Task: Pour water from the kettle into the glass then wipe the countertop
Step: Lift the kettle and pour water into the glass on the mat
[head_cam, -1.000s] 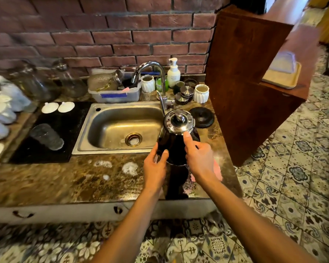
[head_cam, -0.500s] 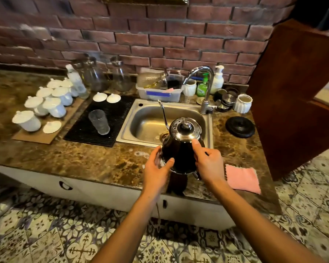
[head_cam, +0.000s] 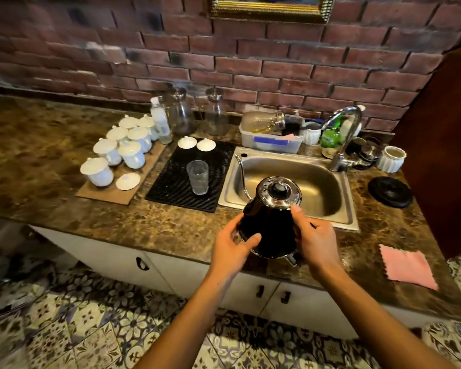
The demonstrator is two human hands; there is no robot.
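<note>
A black gooseneck kettle (head_cam: 270, 225) with a chrome lid hangs above the front edge of the marble countertop (head_cam: 149, 222), its thin spout pointing up and left over the sink's corner. My left hand (head_cam: 233, 247) cups its lower left side. My right hand (head_cam: 313, 241) grips the handle side, thumb up near the lid. A clear empty glass (head_cam: 198, 177) stands upright on a black ribbed mat (head_cam: 171, 187), left of the kettle. A pink cloth (head_cam: 407, 266) lies flat on the counter at the right.
The steel sink (head_cam: 317, 193) with a curved tap (head_cam: 343, 134) lies behind the kettle. A round black kettle base (head_cam: 390, 191) sits right of it. White lidded cups (head_cam: 117, 153) stand on a board at left; jars and a plastic tub line the brick wall.
The kettle, held in both hands, has shifted left from the sink's right side toward the glass. My view has swung left and pulled back, so more counter shows.
</note>
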